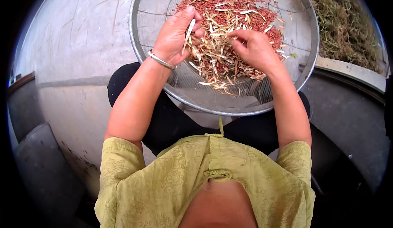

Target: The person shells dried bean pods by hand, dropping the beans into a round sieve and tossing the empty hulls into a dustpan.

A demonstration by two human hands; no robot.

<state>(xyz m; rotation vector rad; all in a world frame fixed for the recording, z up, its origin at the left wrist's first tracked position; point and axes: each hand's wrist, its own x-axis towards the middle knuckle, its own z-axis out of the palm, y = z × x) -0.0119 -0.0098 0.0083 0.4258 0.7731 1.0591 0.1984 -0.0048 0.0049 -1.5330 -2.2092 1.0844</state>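
A round mesh sieve (186, 99) with a metal rim rests over my knees. Red beans (260, 21) cover its far part, and dry split pods (221, 56) are heaped in the middle. My left hand (177, 33), with a bangle at the wrist, is closed on some pods above the left of the heap; one pale pod (188, 33) sticks up from it. On the heap's right side my right hand (256, 49) hovers with bent fingers, thumb and forefinger near each other at the pods. What lies between those fingertips is too small to make out.
Dried plant stalks (346, 27) lie in a pile at the upper right, beyond a pale ledge (348, 70). Grey concrete floor (82, 35) stretches along the left. A dark grey panel (49, 158) stands at the lower left. My dark-clothed knees are under the sieve.
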